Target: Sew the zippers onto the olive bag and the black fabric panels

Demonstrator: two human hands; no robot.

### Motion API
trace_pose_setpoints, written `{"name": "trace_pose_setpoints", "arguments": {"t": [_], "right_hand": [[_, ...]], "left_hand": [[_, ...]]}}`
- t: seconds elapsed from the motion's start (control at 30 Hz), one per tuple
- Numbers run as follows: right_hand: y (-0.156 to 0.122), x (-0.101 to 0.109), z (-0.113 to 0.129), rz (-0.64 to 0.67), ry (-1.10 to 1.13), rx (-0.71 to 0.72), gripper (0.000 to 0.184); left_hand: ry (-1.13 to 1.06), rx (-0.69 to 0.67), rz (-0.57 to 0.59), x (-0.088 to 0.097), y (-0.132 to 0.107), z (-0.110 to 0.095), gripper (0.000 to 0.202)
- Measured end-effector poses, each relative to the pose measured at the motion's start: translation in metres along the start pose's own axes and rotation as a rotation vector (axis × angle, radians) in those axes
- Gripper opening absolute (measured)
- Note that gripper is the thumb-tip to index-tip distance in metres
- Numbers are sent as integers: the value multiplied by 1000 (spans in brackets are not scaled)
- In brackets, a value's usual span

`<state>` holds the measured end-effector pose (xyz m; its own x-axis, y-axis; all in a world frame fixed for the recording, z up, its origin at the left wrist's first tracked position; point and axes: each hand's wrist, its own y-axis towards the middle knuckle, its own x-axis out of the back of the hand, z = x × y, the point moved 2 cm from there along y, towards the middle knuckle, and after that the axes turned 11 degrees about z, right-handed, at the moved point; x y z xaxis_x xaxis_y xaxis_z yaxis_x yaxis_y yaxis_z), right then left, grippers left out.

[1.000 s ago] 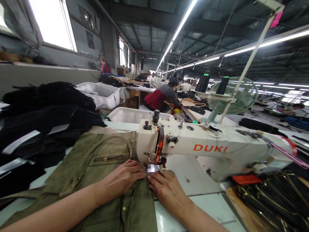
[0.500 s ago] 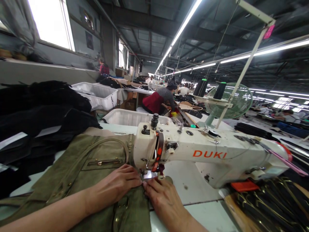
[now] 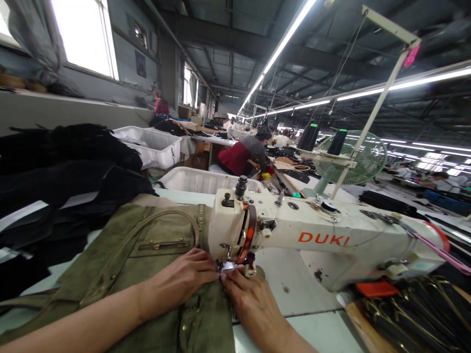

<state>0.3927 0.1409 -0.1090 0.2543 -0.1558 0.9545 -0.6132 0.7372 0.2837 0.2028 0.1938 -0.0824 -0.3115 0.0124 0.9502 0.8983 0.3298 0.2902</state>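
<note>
An olive-green fabric bag (image 3: 143, 274) with straps, brass-coloured studs and a zipped slit lies to the left of a white sewing machine (image 3: 279, 230) marked DUKI. Its right edge runs under the presser foot (image 3: 225, 266). My left hand (image 3: 184, 272) rests on the bag just left of the foot, fingers close together and pressed to the fabric. On the near side of the foot, my right hand (image 3: 250, 294) pinches the bag's edge, with the fingertips of both hands almost touching. The needle tip and the exact seam are hidden behind my fingers and the foot.
Dark fabric pieces (image 3: 62, 181) are piled at the left. Behind the machine stand a white plastic bin (image 3: 180, 179), thread cones (image 3: 308, 138) and a green fan (image 3: 368, 157). Black straps (image 3: 423, 309) lie at right. A co-worker (image 3: 243, 152) bends over farther back.
The bag has slid slightly forward past the presser foot, its lower buckle now closer to the machine. Both hands stay beside the foot. The whole view has shifted a little.
</note>
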Motion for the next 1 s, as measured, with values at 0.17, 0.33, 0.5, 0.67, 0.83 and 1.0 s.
{"name": "trace_pose_setpoints", "arguments": {"t": [0.17,0.33,0.5,0.67,0.83,1.0], "right_hand": [[0,0,-1,-10,-20,2,19],[1,-1,-2,-40,-63,10,19],[1,0,-3,-76,-93,18,25],[1,1,-2,-93,-84,-3,22],[1,-1,-5,-49,-116,-37,27],[1,2,-5,29,-105,-62,25]], "left_hand": [[-54,-32,43,8,2,-2,31],[-70,-36,40,7,4,-1,34],[-75,-25,30,4,4,1,35],[-78,-9,30,5,3,0,35],[-64,12,40,1,3,-2,34],[-8,5,167,11,-4,19,23]]}}
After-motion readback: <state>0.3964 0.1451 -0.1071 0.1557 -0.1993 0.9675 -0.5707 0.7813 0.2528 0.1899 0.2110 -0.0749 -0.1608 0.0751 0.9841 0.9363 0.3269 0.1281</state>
